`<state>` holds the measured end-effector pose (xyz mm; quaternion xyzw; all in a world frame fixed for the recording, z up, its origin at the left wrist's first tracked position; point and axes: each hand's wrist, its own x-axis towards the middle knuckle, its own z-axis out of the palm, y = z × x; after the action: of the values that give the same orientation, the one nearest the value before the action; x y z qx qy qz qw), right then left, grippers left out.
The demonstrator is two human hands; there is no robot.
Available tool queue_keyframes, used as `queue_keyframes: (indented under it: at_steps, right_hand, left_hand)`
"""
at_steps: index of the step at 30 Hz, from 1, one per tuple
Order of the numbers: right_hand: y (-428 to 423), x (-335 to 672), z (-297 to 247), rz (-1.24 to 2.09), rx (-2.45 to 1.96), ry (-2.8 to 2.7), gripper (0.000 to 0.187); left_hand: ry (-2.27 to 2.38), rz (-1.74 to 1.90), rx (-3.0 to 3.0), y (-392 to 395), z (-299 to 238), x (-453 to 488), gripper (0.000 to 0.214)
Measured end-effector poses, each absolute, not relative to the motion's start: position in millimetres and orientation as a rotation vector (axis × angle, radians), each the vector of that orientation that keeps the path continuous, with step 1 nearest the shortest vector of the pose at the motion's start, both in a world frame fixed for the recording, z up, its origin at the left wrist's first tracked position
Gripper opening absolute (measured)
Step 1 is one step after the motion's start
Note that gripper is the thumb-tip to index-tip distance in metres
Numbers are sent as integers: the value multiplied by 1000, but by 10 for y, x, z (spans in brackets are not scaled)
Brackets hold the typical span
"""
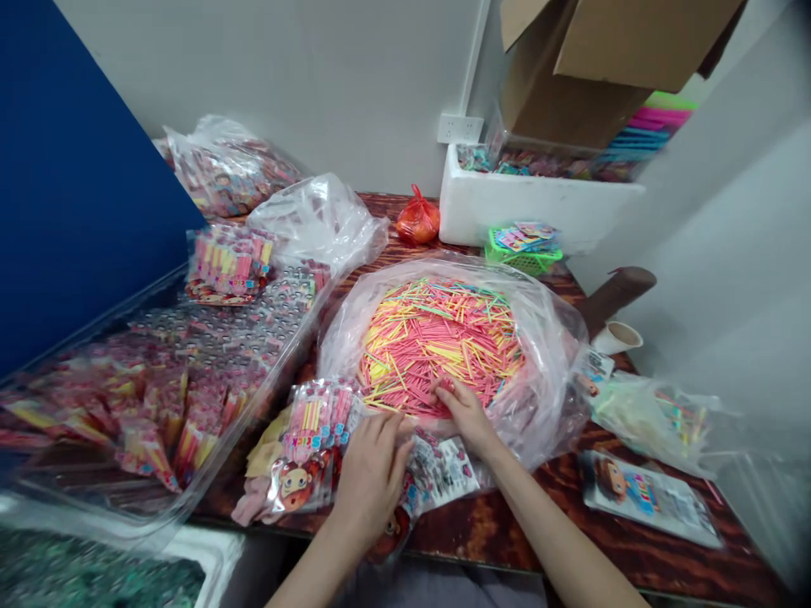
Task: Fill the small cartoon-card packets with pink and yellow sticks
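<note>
A large clear plastic bag (545, 371) lies open in front of me, full of thin pink, yellow and green sticks (437, 338). At its near edge my right hand (465, 411) is closed, with a few pink sticks apparently pinched at the fingertips. My left hand (373, 463) rests lower and to the left, its fingers curled at a small printed packet (443, 473) with a silvery back. Part of that packet is hidden under the hand. Left of it lie filled stick packets (313, 422) with a cartoon face printed on them.
A clear tray (221, 447) of filled packets stands on the left. Behind are a red bag (418, 219), a white foam box (525, 203) and a green basket (523, 253). On the right sit a paper cup (617, 338), a bag of sticks (659, 418) and flat packets (650, 498).
</note>
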<state>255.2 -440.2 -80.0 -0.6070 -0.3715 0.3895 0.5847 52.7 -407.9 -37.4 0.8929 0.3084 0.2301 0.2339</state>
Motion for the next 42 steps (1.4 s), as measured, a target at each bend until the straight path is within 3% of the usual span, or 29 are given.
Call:
queue_keyframes:
  at_steps: [4, 7, 11, 15, 22, 26, 30, 35, 42]
  right_hand:
    - [-4151, 2705, -751, 746, -1601, -1018, 14]
    - [-3946, 2744, -698, 386, -1909, -1382, 15]
    - [-3774, 2677, -631, -50, -2203, -1853, 20]
    - [-3708, 2635, -584, -163, -2294, -2003, 21]
    - [-3696, 2828, -555, -29, -2123, -1676, 15]
    - [-3812, 2874, -534, 480, -1737, -1098, 16]
    - [-4135, 2698, -650, 902, -1333, -664, 25]
    - [-4503, 2479, -855, 881, -1362, -607, 27]
    - [-4615, 2440, -876, 837, -1453, -763, 12]
  left_hand:
    - [997, 507, 2527, -4286, -530, 261, 33]
    - [1054, 524, 2520, -4331, -664, 243, 31]
    - [1101, 631, 2403, -4236, -760, 269, 6]
    - [1059, 694, 2418, -4151, -763, 253, 20]
    - [976, 627, 2413, -4115, -645, 231, 27]
    - [915, 715, 2066, -4082, -505, 198, 35]
    - [977, 775, 1359, -4030, -347, 172, 24]
    - [960, 810, 679, -3949, -218, 209, 32]
    - [906, 820, 665, -3996, -290, 262, 34]
